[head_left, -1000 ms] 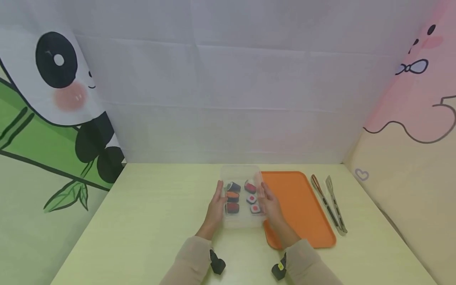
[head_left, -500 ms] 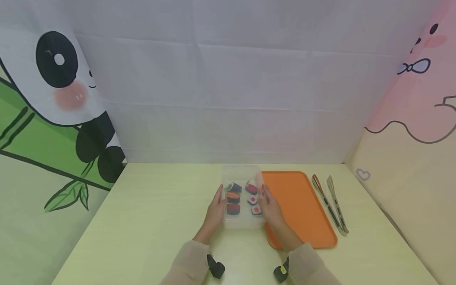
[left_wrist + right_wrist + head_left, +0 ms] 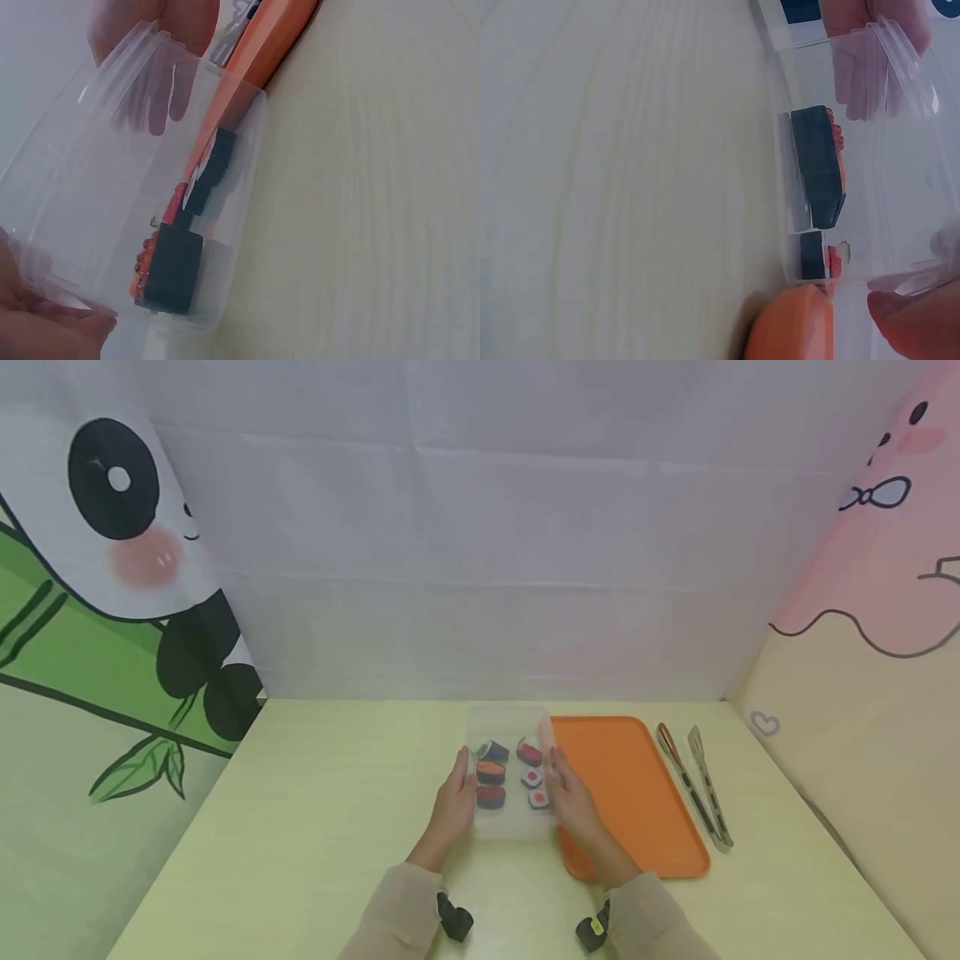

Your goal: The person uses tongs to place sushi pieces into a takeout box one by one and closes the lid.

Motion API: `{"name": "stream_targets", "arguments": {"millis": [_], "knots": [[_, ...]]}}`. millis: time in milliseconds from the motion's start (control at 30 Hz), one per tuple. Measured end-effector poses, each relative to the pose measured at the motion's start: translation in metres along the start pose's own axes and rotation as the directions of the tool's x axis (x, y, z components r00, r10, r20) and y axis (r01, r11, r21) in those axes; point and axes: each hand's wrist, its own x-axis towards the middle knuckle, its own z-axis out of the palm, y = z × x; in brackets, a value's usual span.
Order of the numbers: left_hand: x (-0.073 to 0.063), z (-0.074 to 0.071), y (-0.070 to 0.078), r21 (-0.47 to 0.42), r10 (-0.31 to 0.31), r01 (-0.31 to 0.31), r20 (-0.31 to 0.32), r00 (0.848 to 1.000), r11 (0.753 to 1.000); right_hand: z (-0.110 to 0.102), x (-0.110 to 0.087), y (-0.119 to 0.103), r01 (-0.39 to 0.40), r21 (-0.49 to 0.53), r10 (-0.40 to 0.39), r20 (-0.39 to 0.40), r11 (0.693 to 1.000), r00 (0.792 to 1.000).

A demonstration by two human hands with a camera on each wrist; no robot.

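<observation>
A clear plastic container [image 3: 510,828] sits between my two hands over the table's middle, its open top facing up. Inside lie several sushi pieces in two columns: a salmon-orange one [image 3: 491,770] and dark-red one [image 3: 491,797] at left, white rolls with red centres [image 3: 538,798] at right. My left hand [image 3: 452,797] grips the left wall, thumb at the rim. The opposite wall is in my right hand [image 3: 572,797], held the same way. In the left wrist view, fingers of the right hand [image 3: 154,34] show through the plastic. Dark-wrapped sushi [image 3: 817,165] rests on the container's floor in the right wrist view.
An orange tray [image 3: 633,785] lies right of the container, partly under the right forearm. Beyond it is a pair of metal tongs [image 3: 710,783] with dark handles. A white cloth [image 3: 480,568] backs the pale table [image 3: 322,810], with cartoon-printed cloths at both sides.
Both hands have slid a little nearer along the container's sides and keep their grip. The container stays in place; the head view has tilted slightly.
</observation>
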Motion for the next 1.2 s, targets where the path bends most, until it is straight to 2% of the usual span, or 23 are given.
{"name": "stream_targets", "arguments": {"millis": [67,167,433,633,833,933,1000,1100,1200], "knots": [[0.001,0.000,0.003,0.047,0.020,-0.019,-0.031,0.999,0.999,0.002,0.001,-0.003,0.002,-0.023,-0.003,-0.012,1.000,1.000],[0.000,0.000,0.005,0.073,0.027,-0.023,-0.057,0.998,0.997,0.005,0.002,-0.004,-0.004,-0.059,0.003,-0.017,0.998,1.000],[0.002,0.002,-0.005,0.062,0.003,0.002,-0.088,0.996,0.998,0.008,0.002,0.002,0.022,-0.070,-0.023,-0.013,0.997,1.000],[0.002,0.004,-0.010,0.034,-0.014,0.017,-0.103,0.995,0.999,0.008,0.001,0.005,0.003,-0.075,-0.005,-0.023,0.997,1.000],[0.009,-0.008,-0.006,0.038,-0.053,0.055,-0.046,0.998,0.998,0.001,0.010,-0.002,-0.038,-0.086,0.037,-0.016,0.996,0.999],[0.020,-0.018,-0.003,0.044,-0.068,0.068,-0.009,0.998,0.997,-0.005,0.022,-0.007,-0.052,-0.030,0.051,-0.013,0.998,0.999],[0.030,-0.022,-0.003,0.070,-0.051,0.050,0.016,0.999,0.996,-0.008,0.031,-0.010,-0.035,-0.020,0.035,0.000,0.999,0.999],[0.042,-0.022,-0.005,0.122,-0.031,0.022,0.075,0.997,0.992,-0.009,0.044,-0.008,0.017,-0.100,-0.013,0.048,0.995,0.999],[0.045,-0.019,-0.008,0.153,-0.040,0.024,0.100,0.994,0.988,-0.007,0.050,-0.005,0.023,-0.157,-0.010,0.082,0.987,0.997]]}}
